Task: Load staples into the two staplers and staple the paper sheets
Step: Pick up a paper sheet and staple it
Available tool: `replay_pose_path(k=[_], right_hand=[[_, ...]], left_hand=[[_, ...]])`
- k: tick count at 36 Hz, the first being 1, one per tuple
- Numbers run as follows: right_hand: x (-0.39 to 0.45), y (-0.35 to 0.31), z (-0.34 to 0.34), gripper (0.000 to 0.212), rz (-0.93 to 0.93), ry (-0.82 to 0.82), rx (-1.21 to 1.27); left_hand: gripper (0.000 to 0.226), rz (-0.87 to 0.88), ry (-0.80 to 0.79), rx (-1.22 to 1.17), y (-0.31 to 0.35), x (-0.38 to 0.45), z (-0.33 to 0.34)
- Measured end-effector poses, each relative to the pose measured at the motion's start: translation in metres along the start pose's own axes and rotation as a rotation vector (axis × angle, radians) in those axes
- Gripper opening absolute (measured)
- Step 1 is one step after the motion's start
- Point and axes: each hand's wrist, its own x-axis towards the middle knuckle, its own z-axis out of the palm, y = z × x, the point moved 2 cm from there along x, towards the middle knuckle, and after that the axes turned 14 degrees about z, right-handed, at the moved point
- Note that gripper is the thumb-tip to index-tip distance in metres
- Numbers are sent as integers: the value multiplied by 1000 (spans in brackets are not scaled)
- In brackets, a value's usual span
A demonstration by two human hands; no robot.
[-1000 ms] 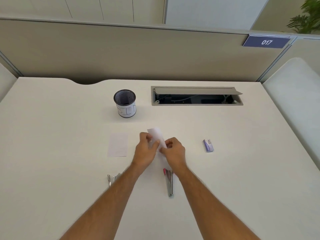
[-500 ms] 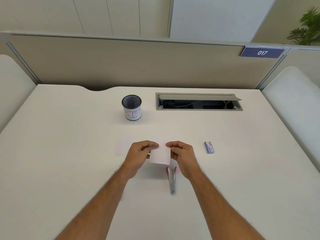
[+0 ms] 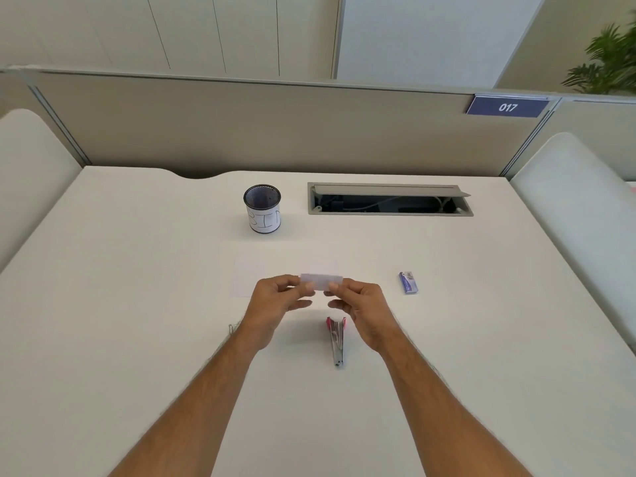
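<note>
A small slip of paper (image 3: pixel 321 281) is pinched above the white counter (image 3: pixel 137 304) between the left hand (image 3: pixel 275 302) and the right hand (image 3: pixel 361 308), each grip narrow on one end. A pink stapler (image 3: pixel 336 339) lies opened on the counter just below the hands. Another paper sheet (image 3: pixel 247 277) lies flat at the left; a staple box (image 3: pixel 408 282) sits apart at the right. A mesh cup (image 3: pixel 262 208) stands farther back
</note>
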Motion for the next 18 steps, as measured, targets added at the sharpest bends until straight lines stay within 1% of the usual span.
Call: replay_pose_path(k=[2, 5, 6, 9, 10, 14, 16, 18], right_hand=[[-3, 1, 1, 25, 2, 33, 13], [-9, 2, 1, 18, 7, 93, 7], [-10, 2, 1, 18, 9, 114, -6], [-14, 0, 2, 22, 10, 175, -53], [-16, 0, 2, 22, 10, 187, -66], [-21, -3, 6, 17, -8, 206, -117], [-22, -3, 8, 17, -23, 218, -146], [-23, -3, 10, 19, -41, 242, -173]], left_hand=[[22, 9, 0, -27, 1, -3, 1], [10, 18, 52, -52, 0, -7, 2], [6, 24, 70, -40, -1, -8, 2], [8, 67, 72, 35, 1, -8, 4], [13, 75, 72, 53, 2, -8, 5], [47, 91, 21, 156, 4, -9, 8], [53, 103, 2, 192, 4, -9, 8], [50, 98, -11, 211, 3, -11, 9]])
